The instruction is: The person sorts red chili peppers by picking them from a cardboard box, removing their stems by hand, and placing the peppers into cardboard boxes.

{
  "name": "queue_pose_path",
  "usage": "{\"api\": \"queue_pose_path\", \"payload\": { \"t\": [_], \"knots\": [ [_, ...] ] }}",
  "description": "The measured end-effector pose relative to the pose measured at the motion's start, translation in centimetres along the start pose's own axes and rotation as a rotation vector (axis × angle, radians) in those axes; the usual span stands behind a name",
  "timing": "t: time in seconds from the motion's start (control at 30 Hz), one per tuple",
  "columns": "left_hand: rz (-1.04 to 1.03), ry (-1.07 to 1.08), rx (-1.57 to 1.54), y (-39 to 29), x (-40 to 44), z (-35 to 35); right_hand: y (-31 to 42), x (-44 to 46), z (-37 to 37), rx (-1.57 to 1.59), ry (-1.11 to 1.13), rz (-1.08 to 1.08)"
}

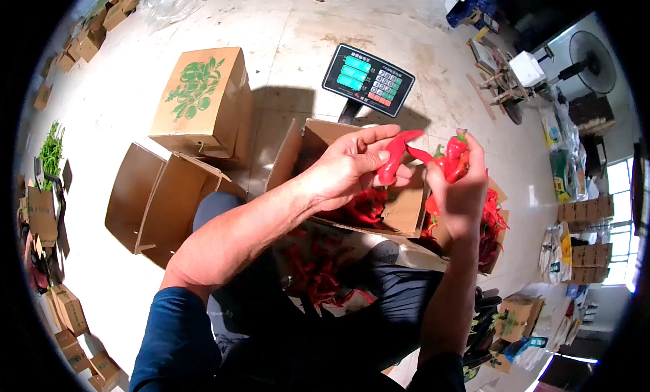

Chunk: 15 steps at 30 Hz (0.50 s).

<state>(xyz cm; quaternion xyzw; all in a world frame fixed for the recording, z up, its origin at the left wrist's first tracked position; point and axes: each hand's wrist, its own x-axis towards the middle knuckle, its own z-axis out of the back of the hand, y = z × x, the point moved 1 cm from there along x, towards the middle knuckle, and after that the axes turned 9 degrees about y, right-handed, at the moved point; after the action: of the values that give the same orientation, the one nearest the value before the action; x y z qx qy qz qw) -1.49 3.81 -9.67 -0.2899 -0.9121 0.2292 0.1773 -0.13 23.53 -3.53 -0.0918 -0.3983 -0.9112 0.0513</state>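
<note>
My left hand (342,170) is closed around a long red chili pepper (391,163), pinched between thumb and fingers. Close by on the right, my right hand (460,199) grips several red chili peppers (452,158), with green stem ends showing at the top. Both hands are above an open cardboard box (405,217) that has red chili peppers (365,206) inside. More red peppers (493,223) fill a box to the right, partly hidden by my right forearm. A heap of dark red peppers (318,270) lies low between my legs.
A scale display (369,79) with a lit screen stands behind the open box. To the left are a closed carton with a green vegetable print (202,94) and an open carton (152,202). Green peppers (51,151) lie far left; a fan (592,61) stands far right.
</note>
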Motion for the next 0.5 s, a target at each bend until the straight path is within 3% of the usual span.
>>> {"api": "queue_pose_path", "payload": {
  "t": [0.13, 0.23, 0.3, 0.4, 0.5],
  "knots": [
    [-0.030, -0.094, -0.068, 0.1, 0.3, 0.3, -0.6, 0.2, 1.6, -0.096, -0.118, -0.041],
    [0.005, -0.014, -0.356, 0.3, 0.6, 1.0, -1.3, 0.2, 2.4, -0.051, -0.170, -0.064],
    [0.015, -0.046, -0.268, 0.6, 1.1, 0.5, -2.5, 0.3, 2.8, 0.010, -0.189, -0.049],
    [0.008, -0.017, -0.037, 1.4, 1.7, 0.5, -0.9, -0.1, 3.7, 0.393, -0.109, -0.246],
    [0.058, -0.113, -0.138, 1.3, 1.5, -0.7, -2.4, -0.2, 4.5, 0.840, 0.065, -0.276]
  ]
}}
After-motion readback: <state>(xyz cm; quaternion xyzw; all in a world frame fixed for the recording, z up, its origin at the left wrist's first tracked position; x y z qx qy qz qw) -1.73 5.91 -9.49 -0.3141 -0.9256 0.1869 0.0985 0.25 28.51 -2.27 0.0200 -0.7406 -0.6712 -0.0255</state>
